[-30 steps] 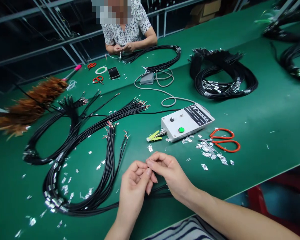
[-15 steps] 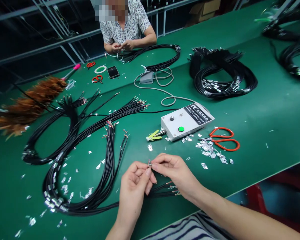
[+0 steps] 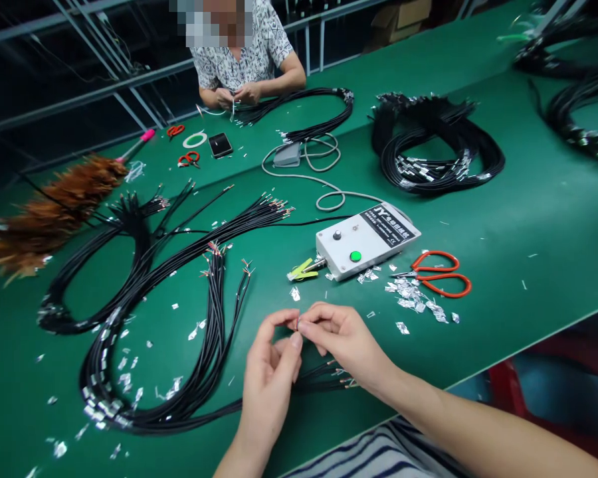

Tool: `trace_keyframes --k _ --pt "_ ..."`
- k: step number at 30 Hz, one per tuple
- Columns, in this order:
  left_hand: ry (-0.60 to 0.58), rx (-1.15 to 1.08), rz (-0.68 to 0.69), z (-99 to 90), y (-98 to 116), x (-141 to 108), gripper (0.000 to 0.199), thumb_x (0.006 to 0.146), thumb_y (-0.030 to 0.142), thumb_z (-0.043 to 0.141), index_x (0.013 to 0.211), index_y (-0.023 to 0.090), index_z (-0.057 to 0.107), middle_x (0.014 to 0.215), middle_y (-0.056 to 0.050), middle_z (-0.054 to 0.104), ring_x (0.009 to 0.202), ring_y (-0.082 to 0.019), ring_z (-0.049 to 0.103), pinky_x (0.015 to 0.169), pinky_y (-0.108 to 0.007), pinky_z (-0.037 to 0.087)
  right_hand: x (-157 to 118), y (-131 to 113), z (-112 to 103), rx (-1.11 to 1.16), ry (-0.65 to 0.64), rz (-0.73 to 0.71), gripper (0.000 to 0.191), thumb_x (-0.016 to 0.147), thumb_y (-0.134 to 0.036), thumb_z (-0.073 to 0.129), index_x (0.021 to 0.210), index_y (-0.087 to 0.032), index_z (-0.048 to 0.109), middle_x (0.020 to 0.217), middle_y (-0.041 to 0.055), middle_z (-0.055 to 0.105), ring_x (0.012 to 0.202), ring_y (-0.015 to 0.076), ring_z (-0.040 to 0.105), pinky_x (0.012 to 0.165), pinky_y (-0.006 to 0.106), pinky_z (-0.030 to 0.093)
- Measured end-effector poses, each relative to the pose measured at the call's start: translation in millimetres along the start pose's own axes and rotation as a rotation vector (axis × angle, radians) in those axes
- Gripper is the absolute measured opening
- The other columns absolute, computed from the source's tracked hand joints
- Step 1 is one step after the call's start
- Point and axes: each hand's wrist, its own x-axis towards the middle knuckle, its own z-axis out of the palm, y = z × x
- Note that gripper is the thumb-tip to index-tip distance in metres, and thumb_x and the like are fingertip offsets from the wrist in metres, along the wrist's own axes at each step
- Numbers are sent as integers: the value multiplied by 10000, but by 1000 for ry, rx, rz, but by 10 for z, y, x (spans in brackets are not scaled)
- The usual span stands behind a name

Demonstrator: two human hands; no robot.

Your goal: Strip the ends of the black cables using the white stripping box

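Above the near part of the green table, my two hands meet fingertip to fingertip at the thin coloured wires (image 3: 297, 323) of a black cable's end. My left hand (image 3: 273, 375) is closed, its index finger and thumb at the wires from the left. From the right, my right hand (image 3: 341, 338) pinches the same wires between thumb and index finger. My fingers hide most of this cable. Behind and below the hands run black cables (image 3: 204, 419) with stripped ends (image 3: 346, 383) showing under my right hand.
A grey control box (image 3: 369, 242) with a green button and yellow clip (image 3: 303, 269) stands ahead. Orange-handled scissors (image 3: 441, 273) lie beside foil scraps (image 3: 408, 295). Cable coils (image 3: 438, 153) and a feather duster (image 3: 54, 212) lie around. A co-worker (image 3: 244, 60) sits opposite, holding a cable.
My left index finger has straightened and risen towards the wire tips, and its thumb has come a little away from them. The whole view has shifted slightly.
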Motion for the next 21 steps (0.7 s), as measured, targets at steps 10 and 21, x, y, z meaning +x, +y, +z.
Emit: trace_keyframes --k 10,21 --pt "128 -138 79 103 -71 107 116 803 278 717 795 172 668 879 -2 589 441 -39 535 421 -186 417 -11 4 -3 -137 -13 -116 249 836 -389 645 726 -165 630 689 -25 543 505 75 522 483 217 430" --pt "226 442 387 65 -198 26 105 890 204 574 821 197 653 746 -9 616 587 -116 551 542 -220 451 -38 -74 -96 -634 39 -353 179 919 -217 548 752 -196 610 774 -13 570 646 110 554 600 239 431"
